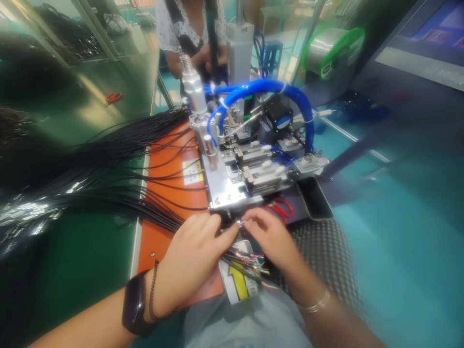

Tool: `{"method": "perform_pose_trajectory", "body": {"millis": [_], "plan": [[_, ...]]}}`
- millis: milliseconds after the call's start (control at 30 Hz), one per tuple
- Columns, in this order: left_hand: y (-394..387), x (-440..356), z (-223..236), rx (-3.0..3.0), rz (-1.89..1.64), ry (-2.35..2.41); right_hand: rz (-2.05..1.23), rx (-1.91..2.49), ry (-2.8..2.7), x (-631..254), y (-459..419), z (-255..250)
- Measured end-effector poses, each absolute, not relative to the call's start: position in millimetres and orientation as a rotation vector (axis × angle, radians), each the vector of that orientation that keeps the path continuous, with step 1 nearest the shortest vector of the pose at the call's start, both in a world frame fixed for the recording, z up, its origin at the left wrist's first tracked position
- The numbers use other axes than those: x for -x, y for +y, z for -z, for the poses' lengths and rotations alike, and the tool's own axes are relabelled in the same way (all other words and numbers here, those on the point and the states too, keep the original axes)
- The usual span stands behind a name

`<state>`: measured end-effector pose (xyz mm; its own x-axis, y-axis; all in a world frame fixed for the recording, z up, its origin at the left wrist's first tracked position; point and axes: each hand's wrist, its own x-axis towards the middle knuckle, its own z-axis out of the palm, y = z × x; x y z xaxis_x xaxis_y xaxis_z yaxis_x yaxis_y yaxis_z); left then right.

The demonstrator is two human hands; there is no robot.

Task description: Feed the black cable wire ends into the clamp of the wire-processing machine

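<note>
My left hand (192, 253) and my right hand (268, 237) meet at the front edge of a steel pneumatic wire-processing fixture (235, 193). Their fingertips pinch a small metal terminal (239, 223) from either side, and the fingers partly hide it. Under my left palm, a large bundle of thin black wires (119, 179) fans across an orange mat (170, 164) towards the fixture. Several coloured wire ends (246, 265) lie below my right hand on a white label with a yellow arrow (237, 285).
Red-handled pliers (279, 209) and a black phone (315, 198) lie right of the fixture. Blue tubing (261, 88) arches over it. A large wire spool (333, 53) stands behind. A person (192, 34) stands opposite. Red scissors (113, 97) lie on the green bench.
</note>
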<state>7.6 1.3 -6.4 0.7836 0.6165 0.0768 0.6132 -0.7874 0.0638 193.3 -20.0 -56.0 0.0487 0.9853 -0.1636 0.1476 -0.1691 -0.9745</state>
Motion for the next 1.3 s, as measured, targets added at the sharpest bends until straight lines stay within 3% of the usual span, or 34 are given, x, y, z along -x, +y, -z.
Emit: {"method": "perform_pose_trajectory", "body": {"millis": [300,633,900,1067,1167,1300], "plan": [[-3,-20,-4,-2.971,0.087,1.121,-1.323,1.49,-1.16,-191,-13,61],[-4,-8,4,-3.093,-0.22,0.977,-1.117,1.433,-1.387,-197,-16,56],[-13,-11,-2,-2.995,0.129,1.154,-1.271,1.632,-1.261,-189,-10,50],[-26,-9,-4,-3.015,0.14,1.232,-1.282,1.636,-1.241,-192,-11,52],[-27,-8,-4,-2.946,0.201,1.263,-1.069,1.536,-1.369,-198,-20,49],[-21,-9,-6,-2.84,0.25,1.281,-0.862,1.033,-1.917,-205,-33,40]]}}
